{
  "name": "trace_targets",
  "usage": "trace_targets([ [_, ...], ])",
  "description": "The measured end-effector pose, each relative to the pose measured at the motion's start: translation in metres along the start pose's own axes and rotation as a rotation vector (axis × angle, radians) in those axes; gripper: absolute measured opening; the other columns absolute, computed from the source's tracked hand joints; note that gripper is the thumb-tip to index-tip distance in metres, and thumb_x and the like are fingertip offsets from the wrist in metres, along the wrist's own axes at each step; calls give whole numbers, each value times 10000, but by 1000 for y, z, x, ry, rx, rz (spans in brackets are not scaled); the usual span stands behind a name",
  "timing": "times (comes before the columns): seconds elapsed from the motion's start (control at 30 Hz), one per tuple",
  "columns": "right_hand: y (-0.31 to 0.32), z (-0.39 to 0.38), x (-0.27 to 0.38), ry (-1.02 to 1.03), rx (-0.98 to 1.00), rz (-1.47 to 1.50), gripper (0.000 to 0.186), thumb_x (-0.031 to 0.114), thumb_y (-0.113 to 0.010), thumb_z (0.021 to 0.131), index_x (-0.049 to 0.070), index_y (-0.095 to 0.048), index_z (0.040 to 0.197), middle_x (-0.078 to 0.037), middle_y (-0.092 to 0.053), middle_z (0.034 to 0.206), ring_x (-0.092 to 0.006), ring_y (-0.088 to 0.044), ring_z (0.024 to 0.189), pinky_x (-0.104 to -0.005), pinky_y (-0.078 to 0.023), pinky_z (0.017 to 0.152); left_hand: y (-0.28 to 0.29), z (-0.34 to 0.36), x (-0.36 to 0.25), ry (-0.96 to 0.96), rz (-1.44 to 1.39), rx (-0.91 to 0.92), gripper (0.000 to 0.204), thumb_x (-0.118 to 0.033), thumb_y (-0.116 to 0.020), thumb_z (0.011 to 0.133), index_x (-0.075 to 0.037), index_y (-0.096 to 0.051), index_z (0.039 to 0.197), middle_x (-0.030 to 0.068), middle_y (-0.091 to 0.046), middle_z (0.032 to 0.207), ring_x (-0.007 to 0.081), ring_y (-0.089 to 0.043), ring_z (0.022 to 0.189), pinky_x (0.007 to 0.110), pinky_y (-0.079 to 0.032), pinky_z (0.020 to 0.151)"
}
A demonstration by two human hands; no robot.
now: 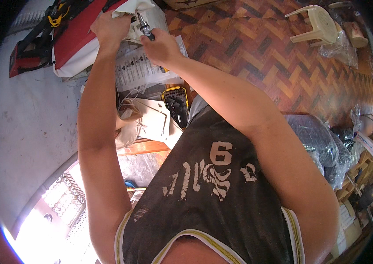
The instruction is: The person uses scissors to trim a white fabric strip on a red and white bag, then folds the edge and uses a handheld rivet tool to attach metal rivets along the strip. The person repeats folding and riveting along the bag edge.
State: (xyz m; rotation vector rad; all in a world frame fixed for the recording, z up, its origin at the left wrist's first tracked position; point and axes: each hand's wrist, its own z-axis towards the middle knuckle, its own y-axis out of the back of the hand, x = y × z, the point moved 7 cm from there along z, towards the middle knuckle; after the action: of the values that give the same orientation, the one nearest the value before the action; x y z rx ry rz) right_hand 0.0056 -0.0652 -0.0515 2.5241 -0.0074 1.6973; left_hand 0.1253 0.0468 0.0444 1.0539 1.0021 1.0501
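At the top of the view, a red-and-white padded piece (75,43) lies along the wall, its loose white fabric (134,6) folded over near the edge. My left hand (110,30) is closed on that fabric at the edge, its fingertips partly hidden. Just to the right, my right hand (162,47) is wrapped round a screwdriver (144,26). Its metal shaft points up and away beside the fabric, and a yellow bit of its handle shows below my palm. Whether the tip touches anything, I cannot tell.
An open yellow-edged bit case (176,105) sits near my lap beside printed sheets (133,68) and pale boards (153,116). Black straps and a red-black item (23,59) lie at far left. A cream plastic stool (314,22) and plastic-wrapped goods (316,134) are right.
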Motion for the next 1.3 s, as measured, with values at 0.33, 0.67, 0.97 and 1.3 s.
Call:
trace_targets([
  [0.33, -1, 6, 1, 78, -44, -13, 389, 356, -598, 961, -27, -636, 1021, -213, -677, 801, -312, -679, 733, -430, -524, 689, -4, 3, 6, -20, -1, -28, 425, -440, -688, 742, -94, -786, 967, 241, -724, 924, 415, -675, 964, 468, -471, 894],
  [0.67, 7, -2, 8, 37, -25, -47, 424, 374, -590, 942, -24, -653, 1075, -302, -695, 952, -444, -688, 943, -494, -527, 839, 1, 1, 2, -24, 12, -33, 461, -502, -698, 754, -85, -789, 930, 226, -729, 886, 406, -694, 907, 470, -502, 850],
  [0.97, 13, -3, 9, 78, -118, -213, 362, 377, -622, 950, 24, -681, 1004, -220, -706, 823, -372, -708, 826, -446, -527, 746, -1, 1, 4, -14, 2, -38, 421, -452, -694, 758, -101, -785, 972, 213, -735, 914, 398, -695, 927, 455, -505, 867],
  [1.3, -1, 10, 0, 81, -9, 61, 357, 331, -643, 958, -14, -589, 1033, -209, -684, 773, -309, -693, 686, -450, -559, 617, -4, 1, 8, 97, -78, 26, 466, -478, -711, 738, -55, -777, 921, 231, -729, 899, 412, -692, 952, 467, -496, 880],
])
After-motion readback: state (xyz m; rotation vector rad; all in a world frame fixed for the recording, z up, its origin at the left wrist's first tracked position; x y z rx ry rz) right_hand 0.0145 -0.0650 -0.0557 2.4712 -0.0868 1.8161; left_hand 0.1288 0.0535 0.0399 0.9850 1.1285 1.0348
